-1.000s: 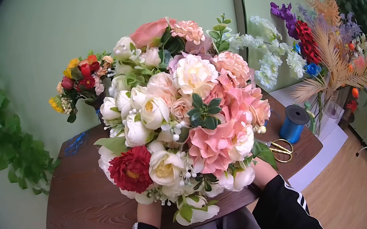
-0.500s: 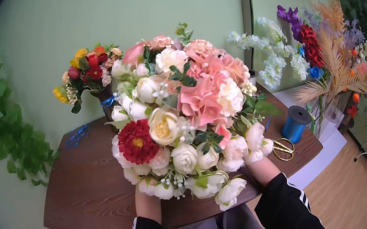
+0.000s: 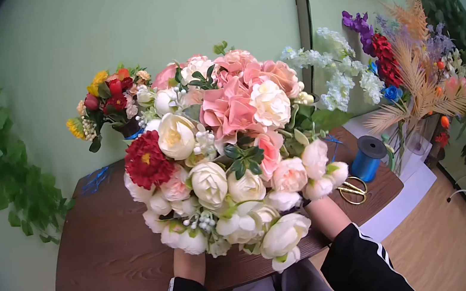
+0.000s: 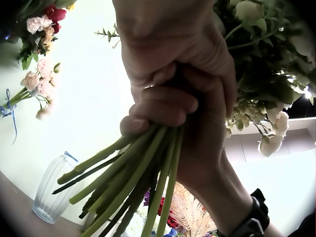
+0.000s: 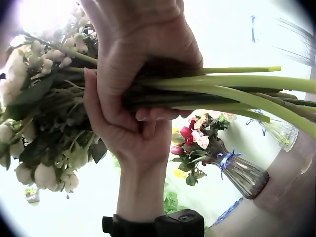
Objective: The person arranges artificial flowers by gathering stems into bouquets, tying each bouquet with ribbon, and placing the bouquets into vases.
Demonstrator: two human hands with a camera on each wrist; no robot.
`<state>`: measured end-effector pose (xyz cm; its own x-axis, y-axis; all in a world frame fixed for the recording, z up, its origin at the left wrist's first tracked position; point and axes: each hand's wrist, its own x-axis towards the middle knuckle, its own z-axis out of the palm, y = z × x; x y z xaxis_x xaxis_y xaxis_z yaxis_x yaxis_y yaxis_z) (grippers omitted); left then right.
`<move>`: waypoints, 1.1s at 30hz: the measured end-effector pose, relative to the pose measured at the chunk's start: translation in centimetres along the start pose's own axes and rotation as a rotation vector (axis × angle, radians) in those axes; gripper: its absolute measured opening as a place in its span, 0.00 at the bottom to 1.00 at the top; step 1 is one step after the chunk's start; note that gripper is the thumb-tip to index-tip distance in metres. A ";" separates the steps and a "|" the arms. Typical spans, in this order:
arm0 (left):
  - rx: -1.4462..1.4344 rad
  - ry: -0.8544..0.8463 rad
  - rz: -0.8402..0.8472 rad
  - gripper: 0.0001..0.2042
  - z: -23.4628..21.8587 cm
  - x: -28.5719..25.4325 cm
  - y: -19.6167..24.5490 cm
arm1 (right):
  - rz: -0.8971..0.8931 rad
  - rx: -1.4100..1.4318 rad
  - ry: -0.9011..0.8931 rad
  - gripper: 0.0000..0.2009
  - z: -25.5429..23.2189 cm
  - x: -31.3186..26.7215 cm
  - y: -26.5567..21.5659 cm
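A large bouquet (image 3: 211, 186) of white peonies, pink hydrangeas and one dark red flower fills the middle of the head view, held over the table. Its bare green stems (image 4: 138, 173) stick out below the grip in the left wrist view. My left hand (image 4: 168, 47) grips the bundle just under the blooms. Around the same stems wraps my right hand (image 5: 143, 54), overlapping the left one. The stem ends (image 5: 237, 89) spread out past the hands in the right wrist view. In the head view the flowers hide both hands' fingers.
On the dark wooden table (image 3: 103, 243) lie a blue ribbon spool (image 3: 369, 158), gold-handled scissors (image 3: 353, 191) and a loose blue ribbon (image 3: 95, 181). A brown ribbed vase (image 5: 242, 173) holds mixed flowers. A clear vase (image 4: 54, 190) stands near the stems. Tall dried palms (image 3: 415, 76) are at right.
The bouquet has tipped away from me: its top has sunk, and the red flower has risen. More white peonies show at the front. Both hands have kept their grip.
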<state>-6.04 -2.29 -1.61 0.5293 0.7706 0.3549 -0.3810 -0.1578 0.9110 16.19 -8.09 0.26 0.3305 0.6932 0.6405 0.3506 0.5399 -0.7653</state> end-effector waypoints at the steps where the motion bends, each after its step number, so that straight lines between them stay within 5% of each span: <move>1: -0.004 -0.003 0.001 0.08 0.0 0.1 0.0 | 0.001 -0.003 0.001 0.26 0.0 0.0 0.1; 6: -0.006 0.009 -0.020 0.08 -0.5 -0.9 -0.3 | -0.003 -0.074 0.008 0.27 -1.4 -4.0 -0.7; 9: -0.021 0.016 -0.024 0.08 -0.6 -1.4 -0.3 | -0.202 -0.164 -0.015 0.27 -2.2 -6.9 -3.3; 12: -0.027 0.017 -0.025 0.07 -0.4 -1.6 -0.3 | -0.473 -0.287 -0.316 0.28 -0.9 -5.1 -7.1; 15: -0.036 0.018 -0.023 0.07 -0.2 -1.7 -0.1 | -0.552 -0.446 -0.627 0.29 1.4 -0.2 -8.4; 18: -0.056 0.019 -0.020 0.07 -0.1 -1.5 0.0 | -0.398 -0.649 -0.686 0.29 -0.1 3.8 -6.6; 21: -0.071 0.013 -0.011 0.07 0.0 -1.3 0.1 | -0.171 -0.932 -0.524 0.33 -5.4 6.4 -1.9; 23: -0.088 0.008 -0.006 0.07 0.1 -1.1 0.2 | 0.310 -1.132 -0.533 0.23 -9.0 8.5 -1.1; 25: -0.101 0.005 0.000 0.07 0.2 -0.8 0.3 | 0.540 -1.181 -0.353 0.17 -12.6 10.3 4.0; 31: -0.142 0.000 0.009 0.07 0.1 -0.3 0.3 | 0.494 -1.302 -0.061 0.13 -18.6 6.4 14.6; 33: -0.164 0.000 0.004 0.07 -0.2 -0.4 0.1 | 0.710 -1.299 0.046 0.14 -19.2 5.8 17.7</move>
<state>-6.46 -2.43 -1.66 0.5277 0.7700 0.3588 -0.5019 -0.0582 0.8630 41.12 -3.65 -8.27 0.7822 0.5947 0.1858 0.6194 -0.7098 -0.3356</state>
